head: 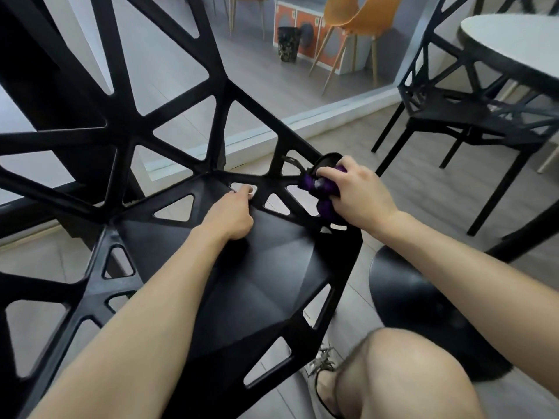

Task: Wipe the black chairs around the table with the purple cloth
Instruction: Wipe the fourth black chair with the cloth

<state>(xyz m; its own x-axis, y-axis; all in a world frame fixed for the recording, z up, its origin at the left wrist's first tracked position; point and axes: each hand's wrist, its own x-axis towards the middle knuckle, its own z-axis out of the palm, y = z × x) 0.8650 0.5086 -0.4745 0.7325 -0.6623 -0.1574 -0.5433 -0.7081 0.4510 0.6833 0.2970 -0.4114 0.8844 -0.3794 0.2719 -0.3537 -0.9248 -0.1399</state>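
A black chair [266,276] with triangular cut-outs fills the left and centre, its backrest rising at the upper left. My left hand [233,216] grips a strut at the back of the seat, fingers hooked through a cut-out. My right hand [360,195] is shut on the bunched purple cloth [320,189] and presses it against the chair's right rear edge, where seat and backrest meet. Most of the cloth is hidden under my fingers. A second black chair [472,116] stands at the upper right, tucked at the table [520,46].
The round white table has a black base disc [423,313] on the floor near my bare knee [402,376]. A white sill [302,119] runs under a glass wall. Behind the glass stand orange chairs [351,22] and a dark bin [289,43].
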